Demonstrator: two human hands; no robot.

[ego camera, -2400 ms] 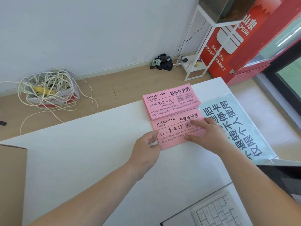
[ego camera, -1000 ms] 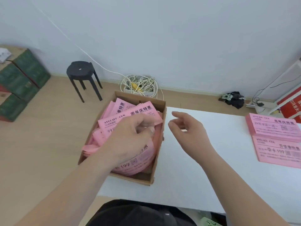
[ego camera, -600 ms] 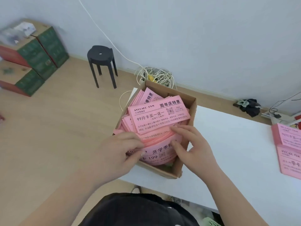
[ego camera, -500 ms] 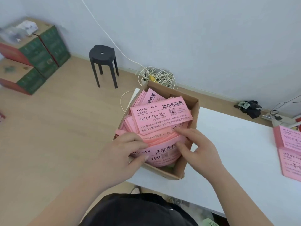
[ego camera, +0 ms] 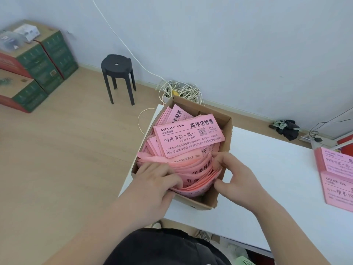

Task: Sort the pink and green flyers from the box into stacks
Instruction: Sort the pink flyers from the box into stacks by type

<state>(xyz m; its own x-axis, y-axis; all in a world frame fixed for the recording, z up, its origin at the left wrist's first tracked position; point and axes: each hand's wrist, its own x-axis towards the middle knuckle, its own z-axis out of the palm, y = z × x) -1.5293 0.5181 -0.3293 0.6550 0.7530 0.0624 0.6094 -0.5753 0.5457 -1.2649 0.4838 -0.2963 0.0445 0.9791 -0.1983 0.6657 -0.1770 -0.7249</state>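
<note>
Inside the box [ego camera: 226,131], left hand [ego camera: 152,186] and right hand [ego camera: 237,175] fingers [ego camera: 219,158] grip curled flyers [ego camera: 194,175]; stool [ego camera: 117,64], cable coil [ego camera: 181,91] beyond.

Plain office – white desk [ego camera: 277,178], stacked cartons [ego camera: 38,73], boxed gym flyers [ego camera: 189,136].

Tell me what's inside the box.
The box holds pink flyers, one lying flat on top. The left hand and right hand grip a bent bundle at the front. No green ones show; lower layers and the bottom are covered.
</note>
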